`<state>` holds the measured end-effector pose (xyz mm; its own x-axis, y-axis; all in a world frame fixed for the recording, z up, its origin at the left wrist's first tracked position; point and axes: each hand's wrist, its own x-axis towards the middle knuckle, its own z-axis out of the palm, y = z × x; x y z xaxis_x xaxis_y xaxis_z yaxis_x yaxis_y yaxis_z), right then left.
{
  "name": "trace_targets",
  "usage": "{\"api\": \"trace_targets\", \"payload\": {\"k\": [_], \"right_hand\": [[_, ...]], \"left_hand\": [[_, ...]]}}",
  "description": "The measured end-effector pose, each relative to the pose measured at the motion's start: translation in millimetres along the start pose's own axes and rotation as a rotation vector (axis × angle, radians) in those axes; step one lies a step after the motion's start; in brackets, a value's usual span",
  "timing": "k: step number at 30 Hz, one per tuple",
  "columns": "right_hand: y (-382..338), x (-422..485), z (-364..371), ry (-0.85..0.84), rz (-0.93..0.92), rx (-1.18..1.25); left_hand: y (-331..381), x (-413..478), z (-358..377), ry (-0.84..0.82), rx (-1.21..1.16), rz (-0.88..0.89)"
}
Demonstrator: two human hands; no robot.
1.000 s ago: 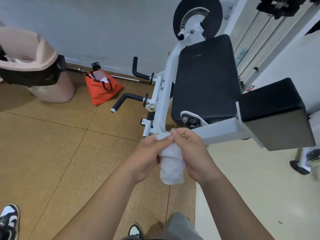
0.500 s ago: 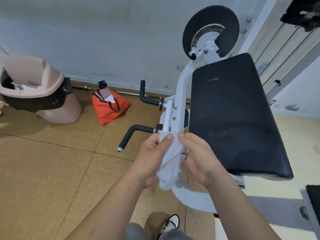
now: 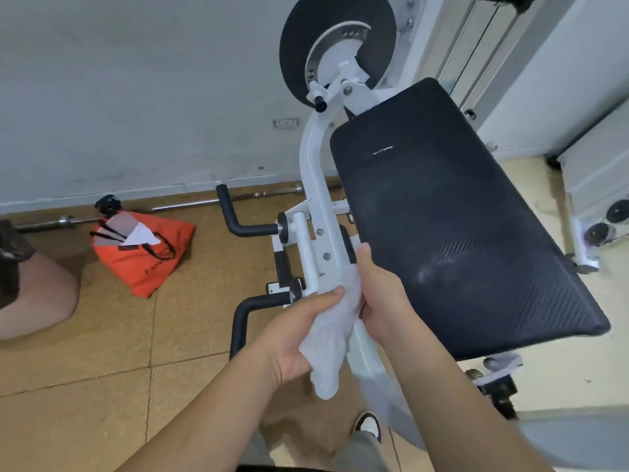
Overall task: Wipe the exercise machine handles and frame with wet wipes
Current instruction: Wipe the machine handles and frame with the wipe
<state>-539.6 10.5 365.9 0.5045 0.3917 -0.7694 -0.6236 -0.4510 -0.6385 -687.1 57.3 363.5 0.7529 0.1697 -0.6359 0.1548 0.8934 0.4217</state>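
Bunched white wet wipe just left of the near corner of the black pad, laid against the white frame tube and hanging limp below the hands. Round its lower part, the left hand, clenched, thumb across the top. Round its upper part, from the pad side, the right hand, fingers curled and thumb pointing up along the tube, apparently pinching cloth to metal; extent of tube inside that grasp hard to tell. Likely very light, soft and damp: no stiffness to push with, prone to rolling into a rope or slipping out when dragged, easy to snag on the bolt heads farther up the tube beside the pad's left edge. Best taken as a wide wad wrapped partway round the tube, pressed with palm and fingers rather than fingertips alone, then slid along. Frame itself rigid painted metal by the look of it, probably slick once wet, fixed in place, so no need to steady it. Left of the pad, two black padded bars: upper handle and lower handle, the lower one just beyond the left hand. Probably grippy foam or rubber, likely to drag on the wipe; better done by closing the wipe round the bar and twisting. Judged early in the job, with neither handle in hand and most of the tube up toward the weight plate, beyond the pad's far end, not yet under the wipe.
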Motion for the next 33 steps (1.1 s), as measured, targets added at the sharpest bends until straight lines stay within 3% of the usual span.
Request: {"api": "trace_targets", "payload": {"k": [5, 7, 12, 15, 17, 20, 27, 33], "right_hand": [[20, 35, 29, 0.237, 0.005, -0.076], [26, 51, 40, 0.289, -0.110, -0.179], [46, 121, 43, 0.283, -0.480, -0.966], [61, 159, 39, 0.194, -0.480, -1.068], [73, 172, 36, 0.228, -0.468, -1.065], [76, 180, 38, 0.255, -0.483, -1.078], [80, 186, 38, 0.305, -0.506, -1.096], [84, 192, 39, 0.345, -0.489, -1.141]], "left_hand": [[41, 20, -61, 0.147, 0.127, -0.017], [53, 28, -79, 0.272, 0.181, -0.019], [80, 54, -109, 0.474, 0.365, 0.087], [92, 75, -136, 0.584, 0.603, 0.210], [95, 92, -153, 0.624, 0.863, 0.255], [97, 113, -169, 0.577, 1.268, 0.320], [65, 136, -197, 0.183, 1.676, 0.424], [52, 132, -208, 0.296, 1.568, 0.404]]}}
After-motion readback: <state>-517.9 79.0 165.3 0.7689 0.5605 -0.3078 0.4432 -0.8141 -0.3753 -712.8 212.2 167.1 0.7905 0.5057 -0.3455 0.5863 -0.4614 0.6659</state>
